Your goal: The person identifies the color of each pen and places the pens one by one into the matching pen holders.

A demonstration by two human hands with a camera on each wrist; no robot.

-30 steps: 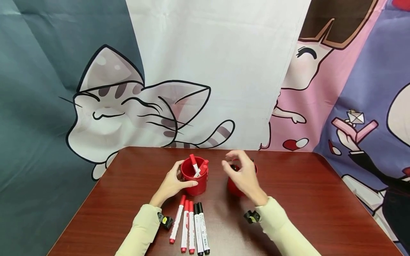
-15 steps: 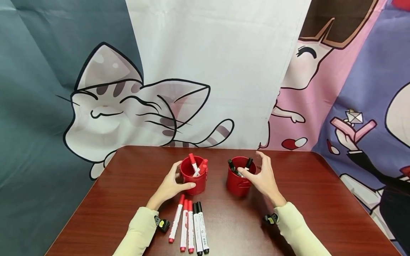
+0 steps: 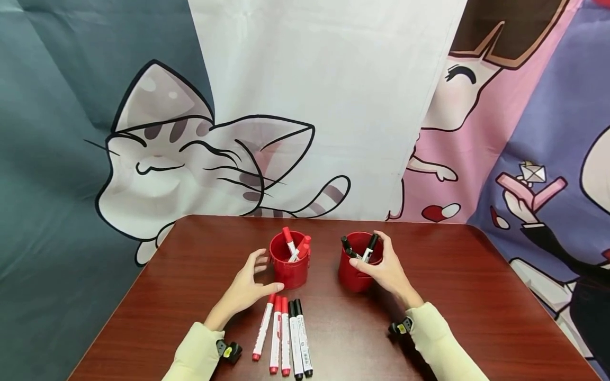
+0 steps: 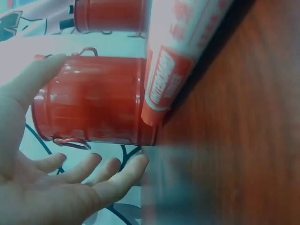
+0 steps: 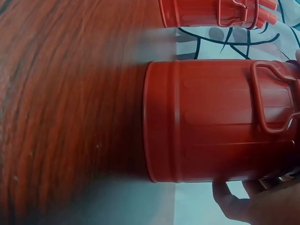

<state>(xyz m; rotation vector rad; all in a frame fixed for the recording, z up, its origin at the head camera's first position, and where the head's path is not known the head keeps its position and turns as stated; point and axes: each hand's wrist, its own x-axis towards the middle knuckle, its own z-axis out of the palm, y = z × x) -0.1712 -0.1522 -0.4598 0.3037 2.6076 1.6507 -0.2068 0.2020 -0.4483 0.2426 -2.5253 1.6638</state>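
Observation:
Two small red buckets stand upright on the table. The left bucket [image 3: 292, 274] holds red-capped markers [image 3: 303, 245]; black-capped markers [image 3: 370, 244] lean inside the right bucket [image 3: 351, 276]. My left hand [image 3: 242, 288] is spread beside the left bucket, its thumb and fingers apart with a gap to the bucket wall in the left wrist view. My right hand [image 3: 389, 271] grips the right bucket near its rim, thumb at the front and fingers round the right side. In the right wrist view its fingers [image 5: 232, 204] show along the bucket's far side.
In front of the left bucket, several whiteboard markers lie side by side: red ones [image 3: 276, 336] on the left, black ones [image 3: 300, 338] on the right. The brown wooden table [image 3: 457, 296] ends at a printed cartoon cloth [image 3: 305, 106].
My left hand has let go of the left bucket and drawn back towards me. My right hand has moved from above the right bucket to its right side and taken hold of it.

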